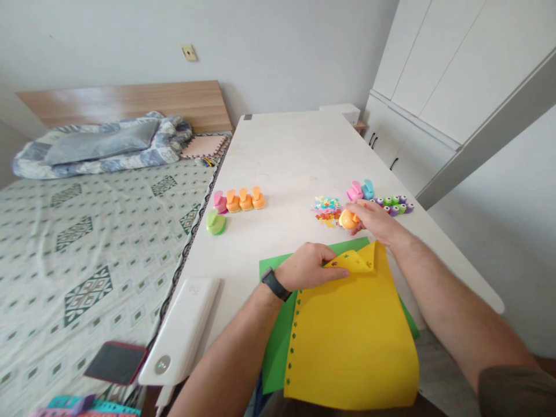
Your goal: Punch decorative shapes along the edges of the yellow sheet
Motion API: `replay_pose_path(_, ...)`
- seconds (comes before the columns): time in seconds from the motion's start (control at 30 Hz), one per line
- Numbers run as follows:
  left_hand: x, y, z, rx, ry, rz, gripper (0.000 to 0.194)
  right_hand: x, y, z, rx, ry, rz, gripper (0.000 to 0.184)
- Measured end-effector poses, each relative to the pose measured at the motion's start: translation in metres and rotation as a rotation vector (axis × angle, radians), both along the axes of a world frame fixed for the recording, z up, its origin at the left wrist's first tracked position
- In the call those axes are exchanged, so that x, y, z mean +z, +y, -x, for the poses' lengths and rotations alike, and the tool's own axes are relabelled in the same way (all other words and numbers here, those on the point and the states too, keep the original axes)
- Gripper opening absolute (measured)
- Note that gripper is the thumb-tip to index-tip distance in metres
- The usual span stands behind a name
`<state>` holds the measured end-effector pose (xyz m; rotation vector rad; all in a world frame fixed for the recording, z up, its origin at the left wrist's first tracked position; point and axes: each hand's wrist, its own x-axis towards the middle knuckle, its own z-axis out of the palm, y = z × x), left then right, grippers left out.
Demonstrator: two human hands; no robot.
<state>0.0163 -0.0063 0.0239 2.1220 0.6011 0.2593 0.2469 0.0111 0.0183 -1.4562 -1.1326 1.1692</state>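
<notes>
A bed (121, 231) is seen at the left, spread with a patterned cover, and beside it a white table (278, 150) is set. At the table's near edge a yellow sheet (351, 341) is laid over a green sheet (275, 347), which is left showing along the left side and far end. A row of small cut-outs (293, 336) is borne down the yellow sheet's left edge, and its far edge is folded over. A long white device (186, 324) is placed along the table's left edge.

The folded flap is pinched between the thumb and fingers of the left hand (310, 266), on whose wrist a dark watch (275, 284) is worn. An orange punch (348, 219) is gripped by the curled fingers of the right hand (369, 217), just beyond the yellow sheet; whether it is rested on the table cannot be told from this angle.

Farther left, three orange punches (245, 200) and a magenta punch (219, 201) are lined up, with a green punch (216, 222) set just in front. Past the right hand, a pink punch (355, 191) and a blue punch (367, 188) are stood side by side, near a cluster of small punches (394, 201). Coloured paper bits (328, 211) are heaped just left of the gripped punch.
</notes>
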Motion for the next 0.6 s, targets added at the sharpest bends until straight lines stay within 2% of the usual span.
replay_pose_path(0.1,-0.002,0.0,0.0,0.013,-0.003,0.004,0.05,-0.003,0.0,0.001,0.022,-0.038,0.039,0.033)
replay_pose_path(0.27,-0.003,0.0,0.001,0.009,0.004,-0.006,0.051,-0.01,0.003,-0.001,-0.042,-0.037,-0.003,0.031)
replay_pose_path(0.43,-0.002,0.001,0.001,0.022,0.004,0.0,0.052,-0.011,0.004,-0.001,0.04,0.048,0.041,0.033)
replay_pose_path(0.6,-0.003,0.002,0.001,0.027,-0.001,-0.015,0.053,-0.013,0.004,0.001,0.033,0.082,0.003,0.033)
